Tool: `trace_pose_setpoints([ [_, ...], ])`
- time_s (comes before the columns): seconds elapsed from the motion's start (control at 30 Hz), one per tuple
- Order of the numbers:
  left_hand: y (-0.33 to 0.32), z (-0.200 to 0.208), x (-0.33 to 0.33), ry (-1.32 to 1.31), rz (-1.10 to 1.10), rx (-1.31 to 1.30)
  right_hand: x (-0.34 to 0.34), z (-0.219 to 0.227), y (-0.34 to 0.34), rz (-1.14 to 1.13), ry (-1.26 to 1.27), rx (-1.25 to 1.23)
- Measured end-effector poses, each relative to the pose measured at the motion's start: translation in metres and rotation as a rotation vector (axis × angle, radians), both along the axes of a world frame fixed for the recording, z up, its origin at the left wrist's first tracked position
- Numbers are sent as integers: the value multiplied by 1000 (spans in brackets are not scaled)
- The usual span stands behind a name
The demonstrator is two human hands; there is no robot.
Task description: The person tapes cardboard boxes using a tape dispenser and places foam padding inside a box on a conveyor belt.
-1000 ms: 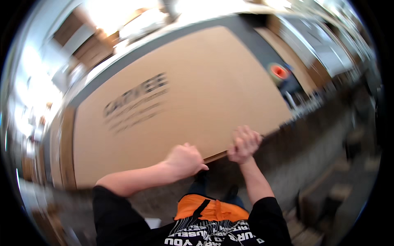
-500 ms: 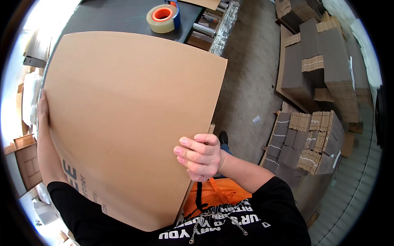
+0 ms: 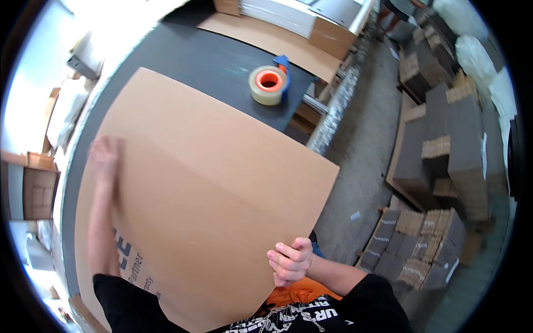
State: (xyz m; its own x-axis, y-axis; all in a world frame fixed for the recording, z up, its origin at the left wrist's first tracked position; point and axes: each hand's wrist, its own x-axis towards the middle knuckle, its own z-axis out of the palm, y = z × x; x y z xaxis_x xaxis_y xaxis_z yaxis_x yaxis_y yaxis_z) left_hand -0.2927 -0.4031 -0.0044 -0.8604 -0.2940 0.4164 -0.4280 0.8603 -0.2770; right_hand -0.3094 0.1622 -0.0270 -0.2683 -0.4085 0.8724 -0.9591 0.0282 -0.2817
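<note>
A large brown cardboard sheet (image 3: pixel 216 183), dark print near its lower left, lies flat across the dark work table (image 3: pixel 205 55) in front of me. My right hand (image 3: pixel 291 262) grips its right edge near my body, fingers curled over the top face. The thumb's hold below the edge is hidden. My left hand (image 3: pixel 105 158) is over the sheet's left part, its fingers smeared by motion. Beyond the sheet's far edge stands a tape dispenser (image 3: pixel 269 84) with an orange core, clear tape and a blue frame.
At the far end are another cardboard piece (image 3: pixel 266 41) and an open carton (image 3: pixel 333 38) holding white and grey items. A foil-wrapped rail (image 3: pixel 338 114) runs along the table's right side. Stacks of flattened boxes (image 3: pixel 416 238) stand on the floor at right. Another person (image 3: pixel 397 11) is far off.
My left hand has moved from the sheet's left edge inward onto its face. The view has shifted, so the sheet and tape dispenser appear lower and further right. My right hand keeps its edge grip.
</note>
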Motion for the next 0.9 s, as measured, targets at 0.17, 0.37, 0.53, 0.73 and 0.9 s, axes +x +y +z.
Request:
trace_pose_setpoints([
  [0.17, 344, 80, 89, -662, -496, 781, -4, -10, -2, 115, -87, 81],
  [0.37, 446, 73, 108, -393, -308, 811, -307, -23, 73, -300, -1007, -74],
  [0.53, 485, 24, 116, -175, -192, 663, -465, -151, -49, -135, -1714, 264],
  [0.73, 500, 32, 131, -228, -120, 608, -409, -118, -99, -286, -1711, 397],
  [0.9, 499, 20, 132, -223, -163, 591, -422, -129, -26, -16, -1729, 175],
])
